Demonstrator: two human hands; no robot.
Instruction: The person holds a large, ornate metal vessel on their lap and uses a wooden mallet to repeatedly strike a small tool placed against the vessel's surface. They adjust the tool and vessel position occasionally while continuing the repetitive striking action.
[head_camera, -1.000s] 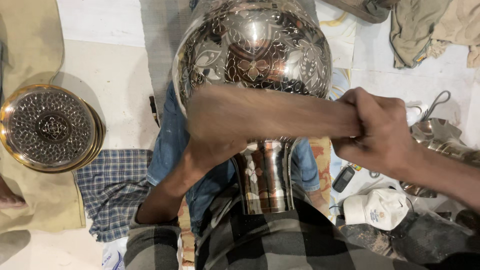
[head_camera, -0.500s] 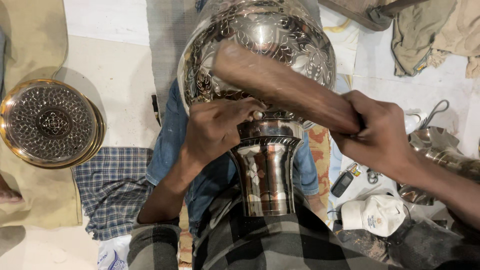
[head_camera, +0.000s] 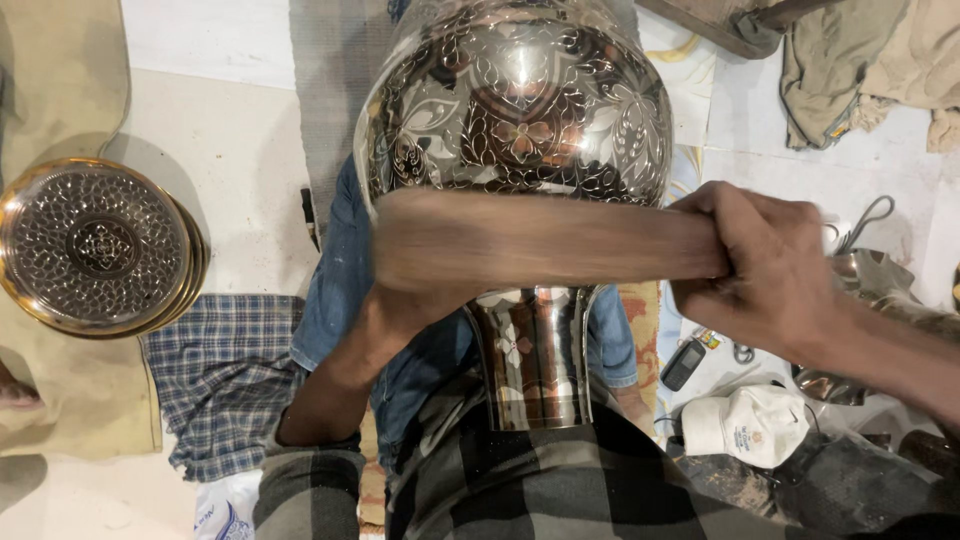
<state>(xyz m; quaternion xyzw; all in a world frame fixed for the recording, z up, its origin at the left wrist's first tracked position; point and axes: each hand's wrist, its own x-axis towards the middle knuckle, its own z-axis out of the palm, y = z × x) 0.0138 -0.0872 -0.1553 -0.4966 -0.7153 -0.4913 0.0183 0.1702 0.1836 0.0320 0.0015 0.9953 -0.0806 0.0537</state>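
An engraved metal vase (head_camera: 515, 110) occupies the centre of the view, its rounded body at 12 o'clock and its narrow neck (head_camera: 530, 355) pointing down toward the person's lap at 6 o'clock. Floral engraving covers the body.

The right hand (head_camera: 765, 265), at 3 o'clock, is closed in a fist around one end of a brown wooden bar (head_camera: 540, 240). The bar lies horizontally across the vase where body meets neck and is motion-blurred; whether it touches the metal cannot be told.

The left hand (head_camera: 420, 300) sits at the vase's lower left, just below the bar's blurred free end. It is largely hidden by that blur, so its grip cannot be told. The two hands are apart, one on either side of the neck.

At 9 o'clock a round embossed brass plate (head_camera: 95, 245) lies on the floor, well apart from the vase. A blue checked cloth (head_camera: 225, 370) lies just beside it at 8 o'clock. At 4 o'clock lie a white cap (head_camera: 755, 425) and a small dark handset (head_camera: 683, 363). Crumpled khaki cloth (head_camera: 870, 65) lies at 2 o'clock.
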